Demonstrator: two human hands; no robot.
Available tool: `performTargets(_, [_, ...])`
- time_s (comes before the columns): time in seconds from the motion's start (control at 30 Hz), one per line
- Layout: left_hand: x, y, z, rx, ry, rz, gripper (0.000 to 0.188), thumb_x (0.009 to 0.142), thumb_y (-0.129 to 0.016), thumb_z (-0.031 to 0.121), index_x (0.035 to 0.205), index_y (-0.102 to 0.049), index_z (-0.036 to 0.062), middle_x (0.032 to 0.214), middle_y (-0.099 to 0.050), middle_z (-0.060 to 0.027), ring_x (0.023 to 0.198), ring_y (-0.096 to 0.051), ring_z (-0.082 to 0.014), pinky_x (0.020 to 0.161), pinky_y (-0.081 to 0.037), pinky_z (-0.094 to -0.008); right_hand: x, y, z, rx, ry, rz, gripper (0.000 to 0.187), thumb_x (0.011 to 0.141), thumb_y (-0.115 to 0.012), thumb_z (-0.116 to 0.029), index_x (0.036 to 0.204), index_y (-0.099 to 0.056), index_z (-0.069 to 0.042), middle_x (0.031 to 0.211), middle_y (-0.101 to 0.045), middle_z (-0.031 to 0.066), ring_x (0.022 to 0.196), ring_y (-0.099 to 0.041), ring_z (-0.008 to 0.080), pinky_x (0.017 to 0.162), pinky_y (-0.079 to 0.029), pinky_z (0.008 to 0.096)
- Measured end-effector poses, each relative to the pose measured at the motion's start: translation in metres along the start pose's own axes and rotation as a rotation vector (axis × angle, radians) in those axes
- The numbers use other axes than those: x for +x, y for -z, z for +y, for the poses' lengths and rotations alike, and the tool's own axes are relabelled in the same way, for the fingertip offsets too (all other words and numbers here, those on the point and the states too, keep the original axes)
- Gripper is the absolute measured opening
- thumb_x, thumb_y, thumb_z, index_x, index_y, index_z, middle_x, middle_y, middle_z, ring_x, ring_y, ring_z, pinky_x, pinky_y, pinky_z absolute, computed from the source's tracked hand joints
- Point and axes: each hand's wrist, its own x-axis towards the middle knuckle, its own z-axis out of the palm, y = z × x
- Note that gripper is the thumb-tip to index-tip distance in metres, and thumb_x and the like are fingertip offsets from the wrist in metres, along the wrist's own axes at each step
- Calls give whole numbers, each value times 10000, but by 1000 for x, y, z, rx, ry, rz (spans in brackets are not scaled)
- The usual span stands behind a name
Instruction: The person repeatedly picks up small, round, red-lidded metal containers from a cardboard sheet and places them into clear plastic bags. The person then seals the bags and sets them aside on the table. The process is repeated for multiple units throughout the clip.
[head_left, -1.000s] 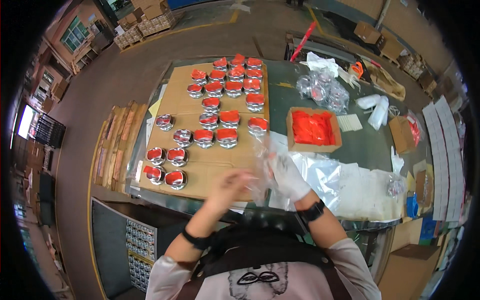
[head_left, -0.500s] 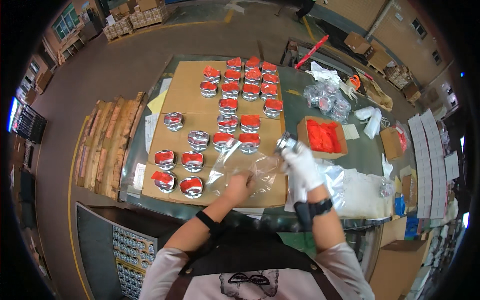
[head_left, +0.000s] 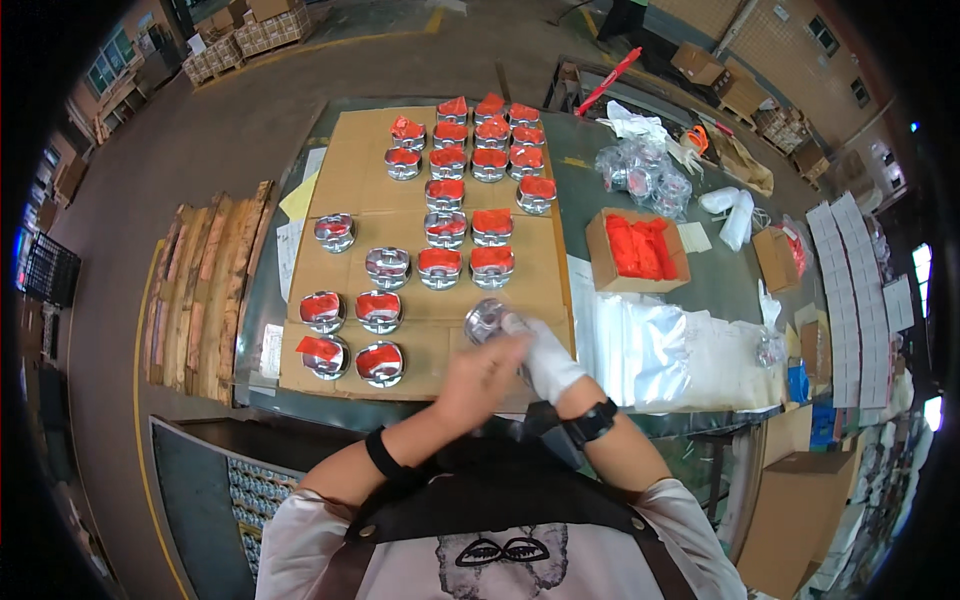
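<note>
My right hand (head_left: 548, 362), in a white glove, is closed around a shiny metal piston (head_left: 487, 318) held above the cardboard near the table's front edge. Clear plastic bag film seems to wrap the piston, though blur hides its edges. Against the glove, my bare left hand (head_left: 482, 378) has its fingers bent in at the clear bag; they are partly smeared. Left of my hands, several pistons stand on the cardboard sheet (head_left: 350, 180), most with red film tucked in, such as the nearest piston (head_left: 380, 365). One piston (head_left: 388, 268) shows little or no red.
To the right are an open carton (head_left: 607, 262) of red film pieces and a stack of clear bags (head_left: 645, 345). Behind lie bagged pistons (head_left: 645, 180) and white gloves (head_left: 640, 122). Wooden pallets (head_left: 205, 300) stand left of the table; a bin of pistons (head_left: 250, 500) is below.
My right hand has brought the piston left to my left hand. The clear bag, earlier spread open at my left hand, now appears gathered around the piston. The view has shifted slightly.
</note>
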Motion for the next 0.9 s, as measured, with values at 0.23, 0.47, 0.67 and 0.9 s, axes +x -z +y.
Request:
performTargets(0.23, [30,47,-13,-477,199,139,261,943,-587,214,1138,-646,51,981,-597,-153,810,-620,-243,699,-503,-334,-43,-17,-33,-1301,698,312,464,811,-706,-159,1206,-537,15,987,-625,179,891,-630,343,816,-519,409])
performTargets(0.47, [17,35,-54,875,-139,-20,169,780,-680,131,914,-681,27,969,-517,-159,830,-571,-333,694,-486,-407,-12,-17,-10,-554,430,-80,305,881,-595,-35,1185,-580,-40,1108,-644,92,892,-646,257,715,-527,332])
performTargets(0.67, [2,35,-52,591,-67,130,314,777,-697,204,1049,-637,59,1025,-532,-172,888,-578,-356,725,-487,-434,8,-13,-15,-1903,789,-157,257,825,-546,-92,1071,-616,-64,1093,-635,115,767,-614,282,633,-510,378])
performTargets(0.9, [17,15,-45,928,78,-28,332,730,-700,189,1022,-617,53,953,-584,-214,859,-594,-401,739,-504,-484,48,-1,-30,-1419,731,-348,159,832,-551,-162,879,-644,-41,855,-658,200,834,-665,365,710,-539,458])
